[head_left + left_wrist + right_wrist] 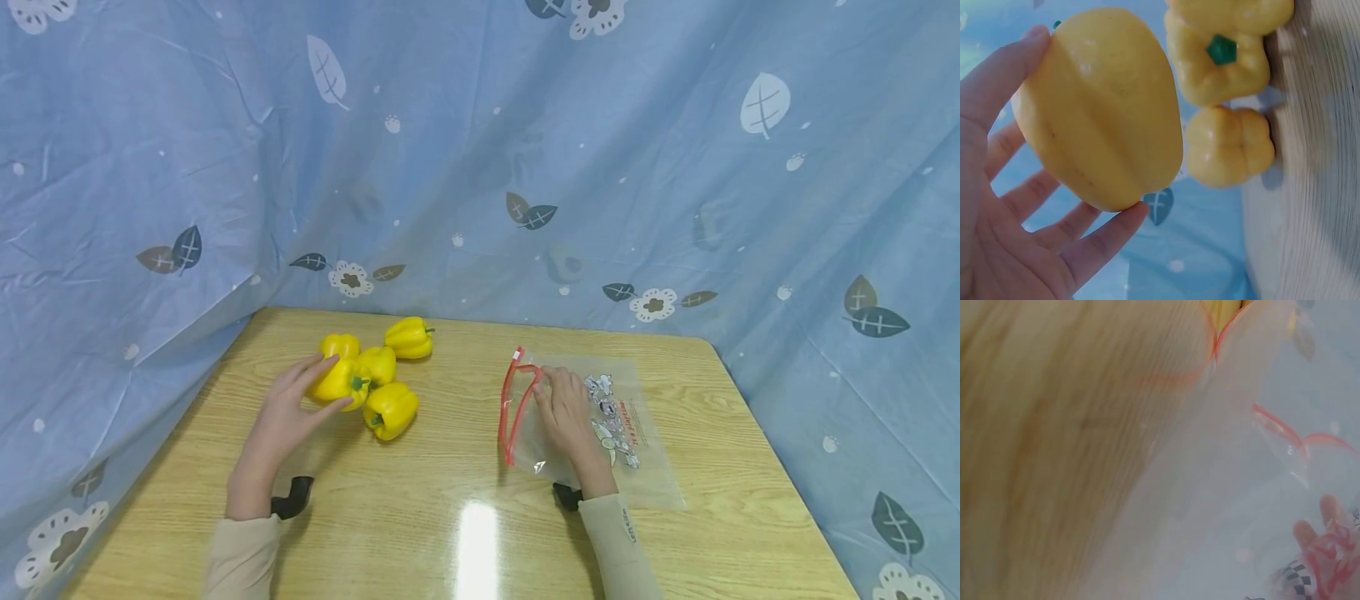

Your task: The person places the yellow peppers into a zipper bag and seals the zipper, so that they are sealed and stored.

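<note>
My left hand holds a yellow bell pepper between thumb and fingers. In the left wrist view the held bell pepper fills the grasp, its green stem just showing by the thumb. Several more yellow bell peppers sit close around it on the table. Over on the right, my right hand grips a clear zip bag near its red-edged mouth, which gapes toward the left. Through the plastic, the right wrist view shows two fingertips; the rest of that hand is hidden there.
The wooden table carries everything, with bare wood between peppers and bag. A blue leaf-patterned curtain hangs along the back and both sides. One pepper lies farthest back. Black straps show at the wrists.
</note>
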